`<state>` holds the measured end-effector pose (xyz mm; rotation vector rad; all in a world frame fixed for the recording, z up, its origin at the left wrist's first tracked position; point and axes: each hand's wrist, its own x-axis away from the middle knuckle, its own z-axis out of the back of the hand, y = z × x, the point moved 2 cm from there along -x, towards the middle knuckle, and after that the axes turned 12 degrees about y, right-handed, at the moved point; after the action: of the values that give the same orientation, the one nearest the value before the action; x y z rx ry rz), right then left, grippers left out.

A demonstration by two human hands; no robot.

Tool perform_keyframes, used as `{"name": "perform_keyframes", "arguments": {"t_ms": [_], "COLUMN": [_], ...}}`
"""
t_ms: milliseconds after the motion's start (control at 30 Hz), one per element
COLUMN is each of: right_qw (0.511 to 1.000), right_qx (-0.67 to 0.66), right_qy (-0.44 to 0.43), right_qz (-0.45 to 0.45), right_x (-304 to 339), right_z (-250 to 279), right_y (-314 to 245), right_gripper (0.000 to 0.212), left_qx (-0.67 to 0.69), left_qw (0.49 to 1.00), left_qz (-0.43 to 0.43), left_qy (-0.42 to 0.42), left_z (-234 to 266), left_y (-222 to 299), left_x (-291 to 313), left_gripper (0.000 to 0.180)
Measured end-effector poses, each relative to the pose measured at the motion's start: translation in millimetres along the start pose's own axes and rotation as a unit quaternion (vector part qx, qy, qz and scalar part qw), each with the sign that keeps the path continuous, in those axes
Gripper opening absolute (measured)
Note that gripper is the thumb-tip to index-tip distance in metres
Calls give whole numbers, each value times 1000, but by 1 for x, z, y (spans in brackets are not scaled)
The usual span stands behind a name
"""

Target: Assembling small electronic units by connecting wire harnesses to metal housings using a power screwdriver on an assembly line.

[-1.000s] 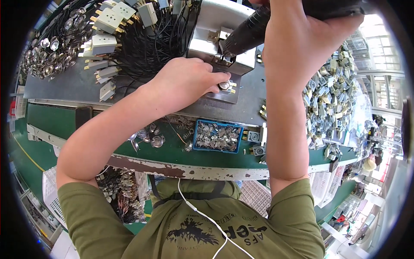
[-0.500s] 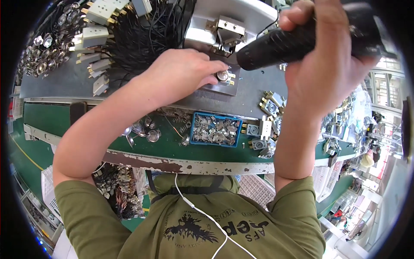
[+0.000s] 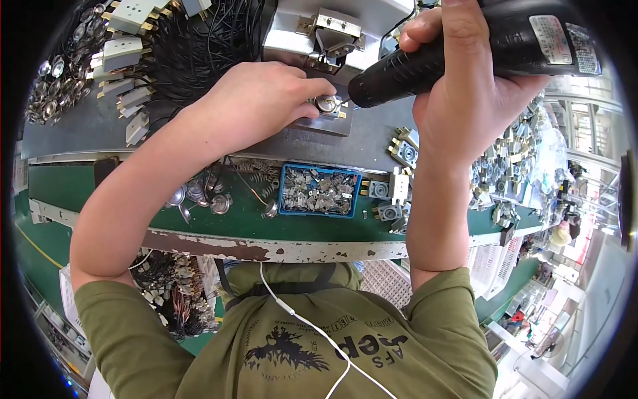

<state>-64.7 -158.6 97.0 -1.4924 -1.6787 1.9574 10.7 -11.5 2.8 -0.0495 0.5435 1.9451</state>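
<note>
My left hand (image 3: pixel 272 96) is closed, pinching a small part (image 3: pixel 326 104) with a round metal cap and brass prongs between thumb and forefinger. That part rests on a dark metal block (image 3: pixel 319 128). In my right hand (image 3: pixel 458 100) is a black electric screwdriver (image 3: pixel 399 74), gripped round its body and tilted so its nose points left and down at the part. A thin bit seems to reach from the nose to the part's right side; whether it touches I cannot tell.
A metal fixture (image 3: pixel 337 40) stands behind the block. Black cables (image 3: pixel 199 60) with pale plug blocks (image 3: pixel 123 53) lie at left. A blue tray (image 3: pixel 282 193) holds small metal pieces. Loose prong parts (image 3: pixel 379 189) lie right of it. The chipped table edge (image 3: pixel 299 254) is close to me.
The whole view has shifted slightly. My right hand has brought the screwdriver's nose lower beside the part. My left hand keeps its pinch on the part.
</note>
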Motion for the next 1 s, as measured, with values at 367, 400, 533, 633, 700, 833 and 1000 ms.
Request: {"name": "perform_keyframes", "arguments": {"t_ms": [367, 400, 533, 633, 700, 833, 1000], "right_qw": [999, 997, 998, 899, 963, 994, 996], "right_qx": [-29, -55, -42, -429, -259, -74, -78], "right_qy": [-31, -45, -53, -72, -70, -70, -51], "right_qz": [-22, -29, 14, -49, -15, 34, 18], "right_x": [2, 2, 12, 0, 11, 16, 23], "right_z": [1, 2, -3, -12, -2, 1, 7], "right_y": [8, 8, 5, 32, 17, 11, 11], "right_gripper": [22, 21, 23, 24, 24, 29, 28], "left_qx": [3, 5, -2, -8, -8, 0, -37], "left_qw": [1000, 999, 999, 999, 999, 998, 996], "left_qz": [-17, -25, -32, -33, -37, -46, -65], "left_qy": [9, 24, 30, 19, 25, 49, 54], "left_z": [-3, -3, -5, -9, -9, -8, -13], "left_y": [-2, -2, -4, -4, -6, -6, -5], "left_x": [-2, -1, 2, 0, 1, 3, 7], "left_gripper": [31, 31, 32, 31, 31, 30, 30]}}
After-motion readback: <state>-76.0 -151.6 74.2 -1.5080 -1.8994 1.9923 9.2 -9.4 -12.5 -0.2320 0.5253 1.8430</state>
